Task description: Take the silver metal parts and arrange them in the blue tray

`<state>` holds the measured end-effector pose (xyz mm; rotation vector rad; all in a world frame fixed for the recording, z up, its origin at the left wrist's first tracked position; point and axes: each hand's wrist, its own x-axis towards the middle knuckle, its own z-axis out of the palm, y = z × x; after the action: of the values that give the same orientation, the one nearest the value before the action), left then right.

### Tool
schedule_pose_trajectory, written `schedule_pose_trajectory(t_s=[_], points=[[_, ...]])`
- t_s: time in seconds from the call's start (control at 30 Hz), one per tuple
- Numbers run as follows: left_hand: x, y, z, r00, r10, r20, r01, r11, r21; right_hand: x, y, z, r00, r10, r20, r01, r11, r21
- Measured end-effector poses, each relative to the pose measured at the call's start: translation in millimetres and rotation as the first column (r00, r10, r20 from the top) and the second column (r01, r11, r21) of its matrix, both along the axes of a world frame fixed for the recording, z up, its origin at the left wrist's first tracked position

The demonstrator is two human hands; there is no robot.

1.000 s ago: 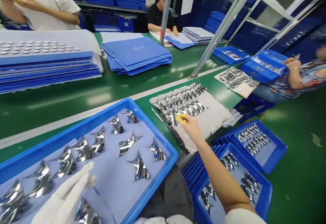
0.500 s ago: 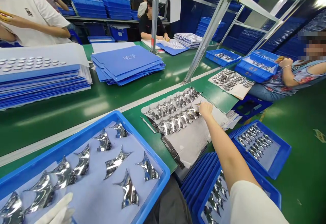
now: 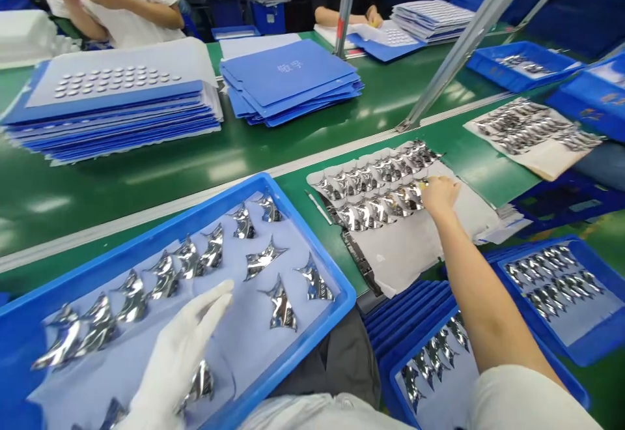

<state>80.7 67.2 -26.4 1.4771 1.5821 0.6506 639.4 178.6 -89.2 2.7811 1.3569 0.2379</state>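
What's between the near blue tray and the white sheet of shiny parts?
Head view: a stretch of green tabletop with a slim white pen-like tool on it, plus a dark strip at the left edge of the sheet.

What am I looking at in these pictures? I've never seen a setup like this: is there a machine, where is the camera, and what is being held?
There is no machine arm: these are a person's own hands, seen by one camera worn on the head, looking forward and down. All the pictures come from it.

The left hand, in a white glove, is over a blue tray where shiny, pointed pieces lie on a pale lining. I see nothing held in it.

The right hand is at the end of the nearer of two rows of similar pieces on a white sheet, on the green worktop. Its fingertips are at a piece; whether they grip it is unclear.
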Motion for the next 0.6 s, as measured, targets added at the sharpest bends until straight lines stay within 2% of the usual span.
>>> schedule_pose_trajectory(t_s=[0.03, 0.17, 0.27, 0.37, 0.43, 0.47, 0.53, 0.6], points=[[5.2, 3.0, -5.4, 0.998, -0.053, -0.042, 0.053, 0.999, -0.008, -10.0, -1.7, 2.5, 0.999, 0.033, -0.007, -0.033, 0.999, 0.036], [39.8, 17.7, -36.4, 0.986, -0.127, -0.105, 0.129, 0.992, 0.011, -69.5, -13.3, 10.6, 0.975, 0.216, -0.059, -0.203, 0.963, 0.176], [65.7, 22.7, -58.3, 0.973, -0.151, -0.175, 0.159, 0.987, 0.031, -125.6, -29.1, 15.6, 0.902, 0.41, -0.133, -0.363, 0.889, 0.279], [75.7, 24.8, -61.0, 0.968, -0.175, -0.178, 0.186, 0.982, 0.046, -181.6, -52.2, 22.2, 0.795, 0.566, -0.219, -0.462, 0.798, 0.387], [70.3, 26.3, -48.4, 0.973, -0.186, -0.135, 0.195, 0.979, 0.053, -217.6, -70.1, 27.8, 0.639, 0.678, -0.364, -0.426, 0.706, 0.566], [64.5, 26.7, -38.8, 0.976, -0.193, -0.101, 0.199, 0.978, 0.057, -235.4, -79.0, 30.7, 0.54, 0.714, -0.446, -0.389, 0.681, 0.621], [49.1, 25.5, -16.8, 0.98, -0.197, -0.018, 0.198, 0.978, 0.067, -270.7, -94.6, 36.5, 0.319, 0.733, -0.601, -0.326, 0.681, 0.656], [32.3, 20.8, 2.4, 0.98, -0.122, 0.16, 0.111, 0.991, 0.079, -305.1, -105.9, 41.9, 0.048, 0.675, -0.736, -0.294, 0.714, 0.636]])
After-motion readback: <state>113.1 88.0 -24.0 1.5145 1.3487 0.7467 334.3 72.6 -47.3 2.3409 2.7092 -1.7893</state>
